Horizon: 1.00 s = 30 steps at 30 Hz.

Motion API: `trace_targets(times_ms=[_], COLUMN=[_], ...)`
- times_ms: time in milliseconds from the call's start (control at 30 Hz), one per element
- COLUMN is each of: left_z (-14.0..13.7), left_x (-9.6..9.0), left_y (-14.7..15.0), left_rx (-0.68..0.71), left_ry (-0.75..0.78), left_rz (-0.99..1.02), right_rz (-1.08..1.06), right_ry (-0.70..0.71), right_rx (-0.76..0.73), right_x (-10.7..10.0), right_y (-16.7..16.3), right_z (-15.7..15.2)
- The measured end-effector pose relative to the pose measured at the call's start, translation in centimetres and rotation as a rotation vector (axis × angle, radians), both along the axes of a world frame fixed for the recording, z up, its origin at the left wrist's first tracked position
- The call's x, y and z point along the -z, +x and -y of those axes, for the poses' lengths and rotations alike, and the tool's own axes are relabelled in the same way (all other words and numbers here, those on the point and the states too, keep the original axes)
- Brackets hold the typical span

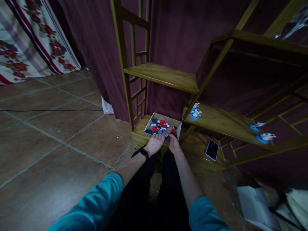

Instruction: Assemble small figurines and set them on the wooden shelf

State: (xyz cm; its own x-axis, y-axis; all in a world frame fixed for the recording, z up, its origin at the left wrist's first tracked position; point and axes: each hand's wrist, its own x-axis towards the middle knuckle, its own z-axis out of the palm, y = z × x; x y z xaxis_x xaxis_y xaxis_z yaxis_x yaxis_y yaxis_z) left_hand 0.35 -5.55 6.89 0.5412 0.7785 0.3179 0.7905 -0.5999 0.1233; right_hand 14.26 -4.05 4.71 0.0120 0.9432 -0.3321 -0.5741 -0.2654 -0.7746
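Both of my hands meet at the near edge of a shallow cardboard box (179, 125) on the low wooden shelf. Small figurines with red or dark round parts (162, 122) lie jumbled inside it. My left hand (156, 143), with a black band at the wrist, has its fingers bent over the box's near rim. Beside it, my right hand (174, 144) closes its fingertips on a small purple-and-white piece (166, 134), apparently a figurine. Its exact shape is too small to make out. The left fingertips come up close to the same piece and their undersides are hidden.
Figurines on blue round bases (195, 114) stand on the middle shelf (221, 119), with others at its right end (264, 138). A phone (212, 149) lies on the lower shelf. An upper shelf (163, 75) overhangs the box. A dark cable (53, 110) crosses the tiled floor.
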Motion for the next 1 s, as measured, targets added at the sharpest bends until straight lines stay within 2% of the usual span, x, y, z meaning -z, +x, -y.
trace_targets(times_ms=[500, 767, 1000], left_z=[-0.05, -0.1, -0.51], left_x=[0.59, 0.7, 0.39], left_y=[-0.08, 0.15, -0.04], left_rx=[-0.012, -0.066, -0.04], left_ry=[-0.011, -0.017, -0.107], left_rz=[0.006, 0.006, -0.028], right_rz=[-0.006, -0.014, -0.057], right_ry=[0.014, 0.046, 0.011], right_rx=[-0.032, -0.041, -0.005], right_x=[-0.31, -0.31, 0.08], right_y=[-0.03, 0.07, -0.15], right_z=[0.26, 0.44, 0.28])
